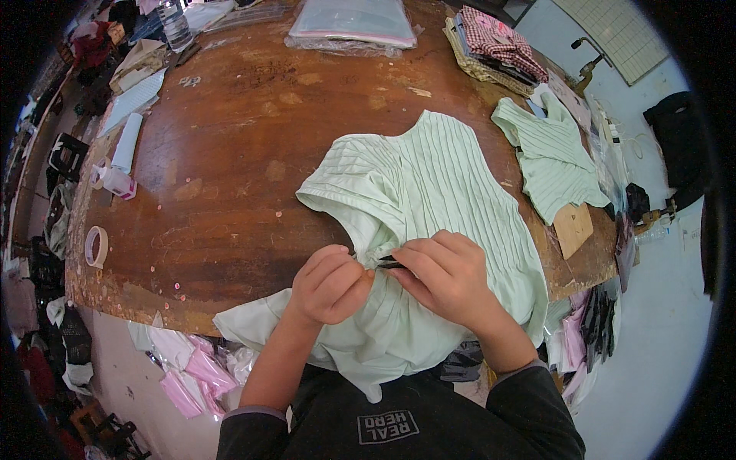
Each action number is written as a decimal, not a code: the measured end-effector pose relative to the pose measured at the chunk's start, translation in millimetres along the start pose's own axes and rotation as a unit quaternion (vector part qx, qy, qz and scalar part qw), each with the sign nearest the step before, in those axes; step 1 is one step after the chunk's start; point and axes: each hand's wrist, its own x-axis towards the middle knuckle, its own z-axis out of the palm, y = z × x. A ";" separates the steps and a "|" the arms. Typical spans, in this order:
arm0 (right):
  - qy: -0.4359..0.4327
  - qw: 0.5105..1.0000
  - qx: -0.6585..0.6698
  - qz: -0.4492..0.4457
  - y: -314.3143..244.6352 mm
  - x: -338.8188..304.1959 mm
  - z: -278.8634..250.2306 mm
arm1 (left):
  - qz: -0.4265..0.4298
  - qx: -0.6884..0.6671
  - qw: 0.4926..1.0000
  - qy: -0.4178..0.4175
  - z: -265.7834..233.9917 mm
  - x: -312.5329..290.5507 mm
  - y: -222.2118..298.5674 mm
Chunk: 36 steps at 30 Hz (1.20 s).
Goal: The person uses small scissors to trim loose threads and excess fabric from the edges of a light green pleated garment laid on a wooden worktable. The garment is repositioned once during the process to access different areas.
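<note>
A pale green pleated garment (460, 169) lies spread over the table's front edge, its lower part hanging toward my lap. My left hand (331, 285) is closed in a pinch on the cloth at an opening near the garment's middle. Close beside it, my right hand (451, 277) grips small black thread snips (389, 261); the two dark blades point left at the pinched fabric. My fingers cover most of the snips and the exact spot between the fingertips.
On the brown wooden table (230, 176), a second pale green garment (556, 153) lies at the right, near folded checked clothes (502, 46). Clear plastic bags (353, 23) are stacked at the back. A tape roll (96, 247) and a white bottle (117, 182) sit left.
</note>
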 end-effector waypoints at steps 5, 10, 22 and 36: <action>0.001 1.000 0.007 0.004 -3.6 1.8 -2.5 | -0.001 0.004 1.000 -0.003 0.1 -0.8 0.4; 0.009 1.000 0.023 0.004 -4.8 2.3 -1.3 | 0.002 0.003 1.000 -0.003 0.3 -0.9 -0.4; -0.008 1.000 -0.010 0.029 -8.8 1.4 -3.6 | 0.013 0.018 1.000 -0.006 1.5 2.1 1.6; 0.029 0.989 0.083 0.122 -2.9 -2.1 2.5 | 0.014 0.015 1.000 -0.007 2.3 3.2 1.5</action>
